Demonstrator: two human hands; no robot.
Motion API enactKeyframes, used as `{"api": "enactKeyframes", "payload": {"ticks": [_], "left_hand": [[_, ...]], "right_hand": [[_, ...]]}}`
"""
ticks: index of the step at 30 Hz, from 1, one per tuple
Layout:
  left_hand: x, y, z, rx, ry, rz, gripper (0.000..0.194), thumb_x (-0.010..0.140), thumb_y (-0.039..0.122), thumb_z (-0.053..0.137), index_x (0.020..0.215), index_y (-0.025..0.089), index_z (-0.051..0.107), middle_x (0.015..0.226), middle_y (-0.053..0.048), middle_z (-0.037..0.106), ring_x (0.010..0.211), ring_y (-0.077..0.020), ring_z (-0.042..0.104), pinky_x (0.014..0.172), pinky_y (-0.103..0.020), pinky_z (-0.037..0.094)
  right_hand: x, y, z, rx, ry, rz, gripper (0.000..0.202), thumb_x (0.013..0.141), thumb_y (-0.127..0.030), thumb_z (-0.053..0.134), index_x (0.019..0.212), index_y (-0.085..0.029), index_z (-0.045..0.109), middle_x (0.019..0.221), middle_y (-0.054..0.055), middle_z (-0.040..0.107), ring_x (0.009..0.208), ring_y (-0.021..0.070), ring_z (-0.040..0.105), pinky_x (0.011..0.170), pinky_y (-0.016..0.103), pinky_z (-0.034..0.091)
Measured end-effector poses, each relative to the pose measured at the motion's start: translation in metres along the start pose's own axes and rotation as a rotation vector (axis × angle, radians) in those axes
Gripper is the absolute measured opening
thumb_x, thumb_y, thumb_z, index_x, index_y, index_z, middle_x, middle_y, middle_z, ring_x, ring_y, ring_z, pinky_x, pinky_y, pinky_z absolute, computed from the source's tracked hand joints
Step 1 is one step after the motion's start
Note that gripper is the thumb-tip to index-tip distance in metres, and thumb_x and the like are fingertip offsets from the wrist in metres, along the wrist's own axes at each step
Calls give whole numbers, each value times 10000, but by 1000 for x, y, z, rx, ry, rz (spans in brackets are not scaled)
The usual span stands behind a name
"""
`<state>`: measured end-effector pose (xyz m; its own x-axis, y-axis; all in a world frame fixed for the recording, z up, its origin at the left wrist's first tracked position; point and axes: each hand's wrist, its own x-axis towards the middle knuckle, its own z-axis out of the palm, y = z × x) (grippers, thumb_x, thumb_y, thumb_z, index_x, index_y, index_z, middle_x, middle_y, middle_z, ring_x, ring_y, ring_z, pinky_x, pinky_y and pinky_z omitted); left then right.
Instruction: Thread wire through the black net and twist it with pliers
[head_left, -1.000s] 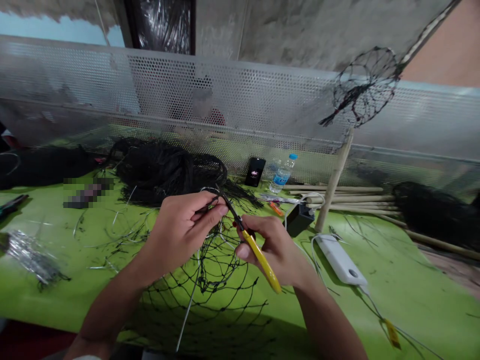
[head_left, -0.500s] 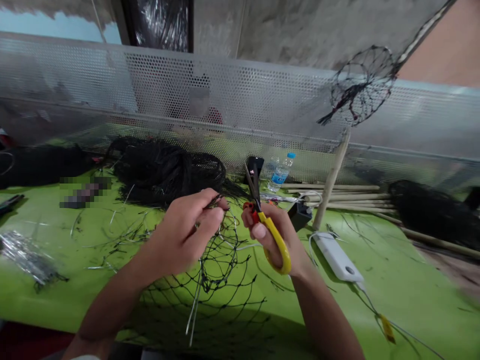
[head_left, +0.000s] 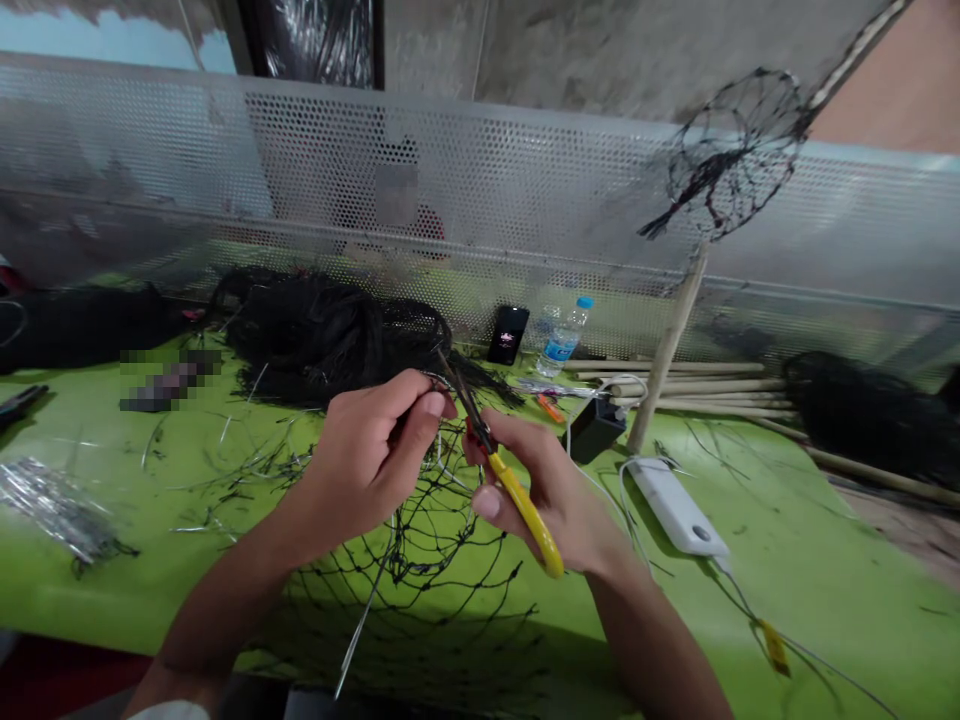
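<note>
Head view, only one going. Just swung the scissors (head_left: 520, 500) back left: half a second ago, held up and away, blades (head_left: 469, 405) spread, in front of the phone (head_left: 509, 335); now angled in, tips just beside the left hand (head_left: 382, 430). Probably means back within cutting reach, not setting the tool aside. Phone and orange item (head_left: 550, 408) uncovered again.

Hands near each other, apparently not touching. Right hand (head_left: 555, 485) wrapped round the yellow handle; left pinching a dark strand (head_left: 442, 382) between thumb and forefinger. Net (head_left: 409, 572) below the hands, draped toward the near edge of the green table (head_left: 750, 620), with pale wire (head_left: 364, 620) trailing down.

Cannot tell blades slightly parted from closed, nor touching the strand from clear of it. Most of the pinched length hidden by left fingers. Lower net lost in shadow. Pixelated item (head_left: 169, 382) unreadable; pliers-like tool (head_left: 22, 405) cut off at left.
</note>
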<state>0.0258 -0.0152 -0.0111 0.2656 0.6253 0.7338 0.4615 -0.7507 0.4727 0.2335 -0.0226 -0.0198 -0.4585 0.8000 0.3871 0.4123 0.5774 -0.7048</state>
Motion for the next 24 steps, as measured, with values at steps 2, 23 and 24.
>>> {"api": "enactKeyframes", "payload": {"ticks": [2, 23, 24], "left_hand": [[1, 1, 0, 15, 6, 13, 255, 1039, 189, 510, 787, 180, 540, 549, 93, 369, 476, -49, 360, 473, -227, 284], [5, -5, 4, 23, 9, 70, 223, 1034, 192, 506, 859, 158, 640, 629, 37, 620, 454, -56, 441, 471, -221, 335], [5, -6, 4, 13, 7, 65, 217, 1036, 195, 501, 886, 159, 654, 647, 32, 637, 459, -57, 457, 472, -217, 344]], "right_hand": [[1, 1, 0, -9, -7, 3, 472, 890, -695, 609, 820, -235, 531, 706, -34, 479, 630, 145, 421, 608, 319, 307], [2, 18, 10, 68, 197, 1, 520, 918, -656, 656, 682, -230, 474, 607, -59, 372, 549, 107, 297, 513, 310, 207], [-1, 18, 4, 82, 229, -7, 507, 920, -664, 648, 701, -233, 494, 622, -49, 406, 555, 113, 337, 514, 309, 232]]}}
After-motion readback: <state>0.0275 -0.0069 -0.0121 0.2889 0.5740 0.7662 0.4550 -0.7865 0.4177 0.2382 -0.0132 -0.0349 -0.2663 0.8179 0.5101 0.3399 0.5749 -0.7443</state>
